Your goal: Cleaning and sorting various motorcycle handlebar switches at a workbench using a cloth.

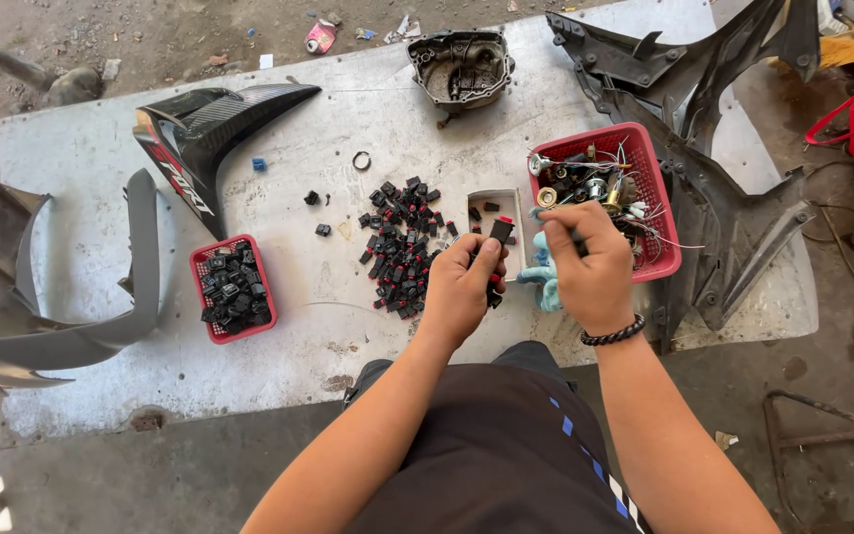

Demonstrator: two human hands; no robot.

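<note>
- Left hand (462, 287): closed on a small black switch (501, 231) with a red part, pinched at the fingertips, above the table's near edge.
- Right hand (590, 262): wrapped round a thin dark tool (579, 244), tip towards the switch, light blue cloth (543, 272) beneath.
- Heap of black switches (402, 242): mid-table, just beside the left hand.
- Red basket of wired parts (659, 198): by the right edge.
- Small red basket (232, 289): towards the left edge.

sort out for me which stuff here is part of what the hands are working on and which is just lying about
In use:
- left hand holding a small black and red switch
- right hand gripping a thin dark tool
- pile of black and red switches
- small white tray

Lying about:
- black fairing panels
- metal engine cover
- small red basket
- large red basket of wired parts
</note>
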